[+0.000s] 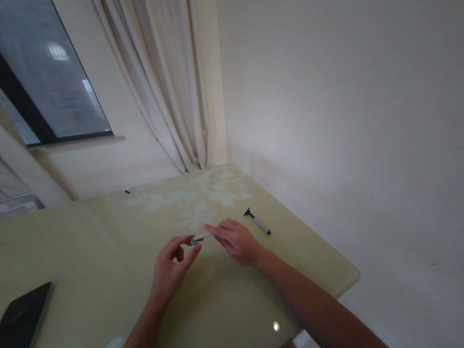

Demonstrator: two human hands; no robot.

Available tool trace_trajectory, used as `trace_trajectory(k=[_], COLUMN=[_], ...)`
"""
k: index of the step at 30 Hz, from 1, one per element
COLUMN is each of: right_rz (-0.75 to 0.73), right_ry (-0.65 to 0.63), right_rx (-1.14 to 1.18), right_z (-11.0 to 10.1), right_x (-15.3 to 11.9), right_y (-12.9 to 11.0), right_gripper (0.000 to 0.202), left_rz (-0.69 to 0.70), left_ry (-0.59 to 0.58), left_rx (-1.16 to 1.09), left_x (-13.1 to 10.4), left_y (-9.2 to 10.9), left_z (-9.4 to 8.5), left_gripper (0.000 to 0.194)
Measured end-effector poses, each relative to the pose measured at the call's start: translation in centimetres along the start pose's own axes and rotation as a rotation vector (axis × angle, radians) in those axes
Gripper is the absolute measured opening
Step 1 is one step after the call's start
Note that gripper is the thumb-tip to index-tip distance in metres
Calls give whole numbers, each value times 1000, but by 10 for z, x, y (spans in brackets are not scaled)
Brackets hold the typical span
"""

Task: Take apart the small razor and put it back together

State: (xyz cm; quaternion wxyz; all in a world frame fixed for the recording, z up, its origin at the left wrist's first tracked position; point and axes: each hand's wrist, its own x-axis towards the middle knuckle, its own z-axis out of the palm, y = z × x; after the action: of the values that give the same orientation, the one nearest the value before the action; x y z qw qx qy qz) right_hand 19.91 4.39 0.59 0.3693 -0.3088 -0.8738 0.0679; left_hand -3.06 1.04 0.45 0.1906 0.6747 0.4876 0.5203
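Between my two hands, above the table, is a slim white-handled object with a small teal and dark head [194, 240]; it is too small to name surely, though its shape resembles a razor. My left hand [171, 265] is closed, with thumb and forefinger at the teal head. The handle's other end goes into my right hand [237, 242], whose fingers are closed on it and hide part of it. Just right of my right hand lies a razor [259, 223] with a grey and black handle and a black head, touched by neither hand.
The pale green glossy table [94, 247] ends at a rounded corner on the right, beside the white wall [359, 120]. A dark tablet-like slab [17, 328] lies at the left. A small black piece [127, 192] rests near the back edge, below curtains [169, 78] and a window [42, 68].
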Motion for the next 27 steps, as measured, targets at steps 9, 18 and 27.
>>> trace_trajectory(k=[9, 18, 27], right_rz=[120, -31, 33], right_ry=[27, 26, 71], right_rx=[-124, -23, -8], right_z=[19, 19, 15], right_x=[1, -4, -6], right_y=[1, 0, 5], right_gripper=[40, 40, 39], left_rz=[53, 12, 1], left_ry=[-25, 12, 3], left_rx=[-11, -3, -33], left_x=[-3, -1, -3], left_y=[-4, -1, 0], left_z=[1, 1, 0], left_gripper=[30, 33, 31])
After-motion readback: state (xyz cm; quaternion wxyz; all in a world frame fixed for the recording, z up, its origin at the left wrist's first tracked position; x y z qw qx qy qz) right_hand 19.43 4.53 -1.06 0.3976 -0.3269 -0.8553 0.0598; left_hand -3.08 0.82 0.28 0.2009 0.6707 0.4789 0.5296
